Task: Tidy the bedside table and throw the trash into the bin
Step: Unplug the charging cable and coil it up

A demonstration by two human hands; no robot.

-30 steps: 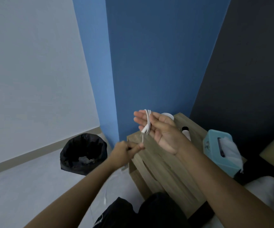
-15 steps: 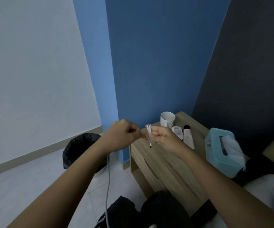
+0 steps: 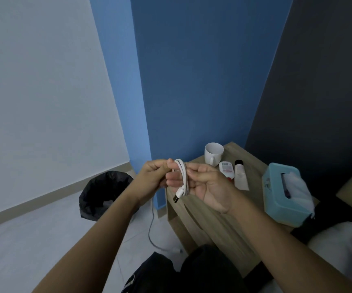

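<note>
Bare tabletop (image 3: 209, 216) nearside; mug (image 3: 213, 153), tubes (image 3: 240, 175), tissue box (image 3: 280, 199) behind.

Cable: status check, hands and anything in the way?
Right hand wrapped in white cable coils. Left hand pinching it; tail hangs to floor. Nothing in the way.

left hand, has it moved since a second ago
Yes. The left hand rose from below the bedside table edge up to the cable coil at the right hand.

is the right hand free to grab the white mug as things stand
Probably not yet. The right hand has the white cable wound round its fingers, and the left hand is feeding it. The white mug stands close behind, with nothing between.
</note>
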